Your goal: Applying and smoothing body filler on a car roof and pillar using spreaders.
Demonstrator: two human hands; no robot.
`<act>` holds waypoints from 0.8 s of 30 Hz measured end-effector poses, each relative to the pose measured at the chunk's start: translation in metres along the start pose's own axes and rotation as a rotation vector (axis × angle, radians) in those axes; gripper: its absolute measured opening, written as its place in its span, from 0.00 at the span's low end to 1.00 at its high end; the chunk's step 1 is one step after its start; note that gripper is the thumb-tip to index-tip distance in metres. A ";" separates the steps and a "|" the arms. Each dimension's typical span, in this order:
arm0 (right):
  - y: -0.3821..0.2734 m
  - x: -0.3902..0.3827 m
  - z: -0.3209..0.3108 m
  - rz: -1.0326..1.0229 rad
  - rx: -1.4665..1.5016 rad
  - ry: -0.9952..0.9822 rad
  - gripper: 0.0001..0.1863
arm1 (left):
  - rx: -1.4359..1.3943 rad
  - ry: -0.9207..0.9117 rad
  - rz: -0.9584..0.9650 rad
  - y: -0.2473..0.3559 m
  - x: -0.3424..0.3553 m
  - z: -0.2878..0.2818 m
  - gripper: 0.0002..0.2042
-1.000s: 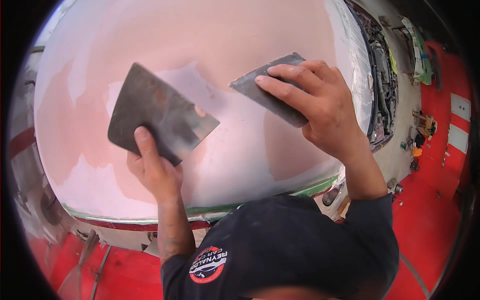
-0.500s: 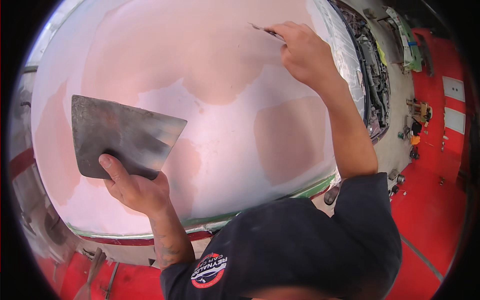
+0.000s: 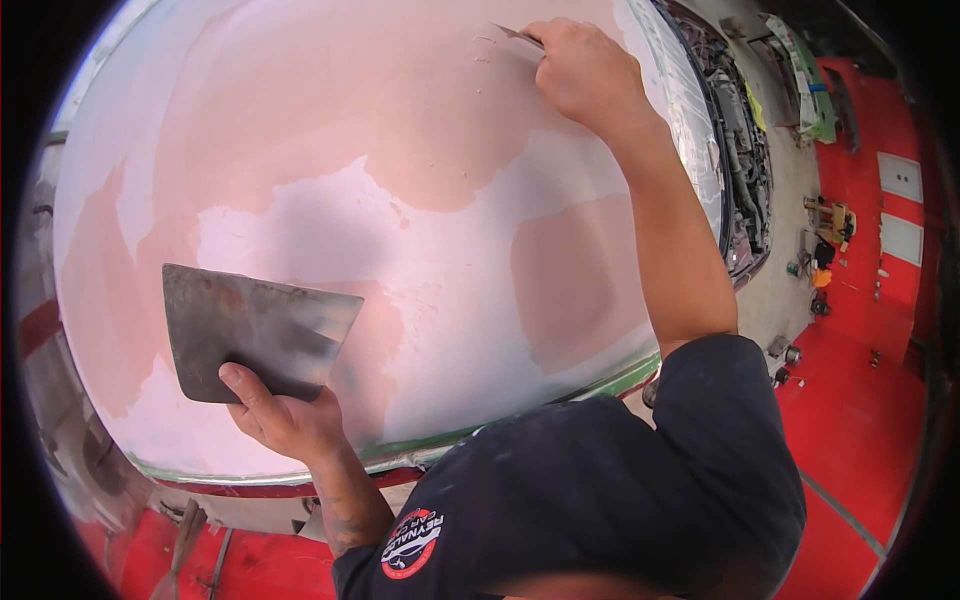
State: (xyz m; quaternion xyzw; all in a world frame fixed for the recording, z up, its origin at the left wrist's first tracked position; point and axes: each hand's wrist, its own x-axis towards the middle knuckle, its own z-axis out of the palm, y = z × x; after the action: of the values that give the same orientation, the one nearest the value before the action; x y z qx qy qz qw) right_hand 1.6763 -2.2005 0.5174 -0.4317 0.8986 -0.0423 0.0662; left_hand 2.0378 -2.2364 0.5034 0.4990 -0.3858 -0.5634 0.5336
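Observation:
My left hand [image 3: 290,415] grips a wide, dark metal mixing plate [image 3: 255,325] by its near edge, thumb on top. The plate is held over the near left part of a car roof [image 3: 460,290] covered in pale primer and pinkish-tan patches of filler. At the far side, my right hand [image 3: 590,75] is closed around a thin spreader [image 3: 517,37], whose blade points left over the far tan patch [image 3: 420,110]. The hand hides most of the spreader. A few small raised marks dot the patch beside the blade.
Green masking tape [image 3: 620,378] runs along the roof's near edge. Clear plastic film [image 3: 695,120] lines the right side, with an open engine bay [image 3: 742,160] beyond. Assorted tools and parts [image 3: 828,230] lie on the grey and red floor [image 3: 850,420].
My left hand and the mixing plate have come nearer to me. My right hand has moved slightly farther away and left with the spreader, and small marks now show beside its blade.

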 end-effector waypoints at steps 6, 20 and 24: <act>-0.011 0.006 0.009 0.000 -0.007 0.000 0.25 | 0.013 0.027 0.045 0.000 0.002 0.000 0.29; -0.022 -0.033 0.019 -0.195 0.076 -0.001 0.26 | 0.017 0.033 0.007 -0.005 -0.002 0.005 0.28; -0.013 -0.047 0.024 -0.278 0.129 0.044 0.29 | 0.018 0.042 -0.006 -0.005 -0.002 0.004 0.27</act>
State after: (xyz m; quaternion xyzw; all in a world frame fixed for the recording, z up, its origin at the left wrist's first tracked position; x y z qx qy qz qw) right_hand 1.7188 -2.1725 0.4991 -0.5456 0.8269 -0.1181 0.0676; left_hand 2.0330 -2.2346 0.4997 0.5166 -0.3782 -0.5510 0.5352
